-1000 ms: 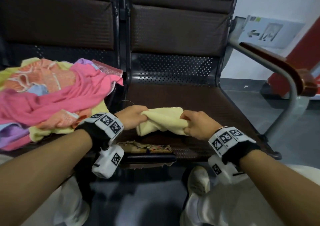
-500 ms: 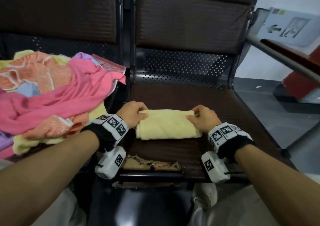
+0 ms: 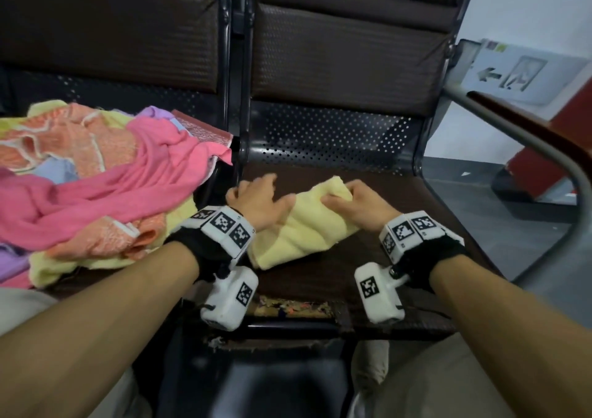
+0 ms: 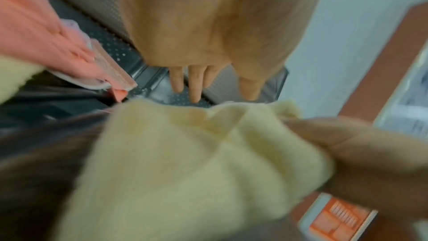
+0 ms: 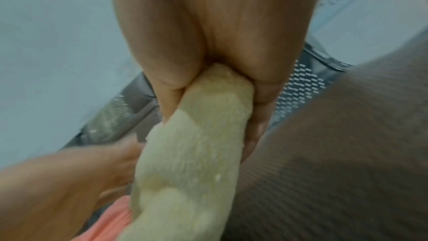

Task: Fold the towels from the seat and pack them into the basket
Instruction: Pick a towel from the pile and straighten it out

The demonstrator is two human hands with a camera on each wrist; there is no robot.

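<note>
A folded pale yellow towel (image 3: 301,228) lies slantwise on the brown seat (image 3: 400,212) of the right-hand chair. My right hand (image 3: 344,198) grips its far right end, fingers and thumb curled round the fold; the right wrist view shows the yellow towel (image 5: 203,135) squeezed in that right hand (image 5: 215,83). My left hand (image 3: 256,195) is at the towel's left side with fingers spread and straight, the thumb touching the cloth. In the left wrist view the left hand's fingers (image 4: 195,83) hang straight above the yellow towel (image 4: 185,162). No basket is in view.
A loose pile of towels, pink (image 3: 112,199), orange (image 3: 80,142) and yellow, covers the left seat. A metal armrest with a wooden top (image 3: 525,135) rises at the right. The seat's front edge is torn (image 3: 288,308). My knees are below it.
My left hand has let go of the towel's left end and spread its fingers. My right hand has raised the right end, so the towel now lies slantwise.
</note>
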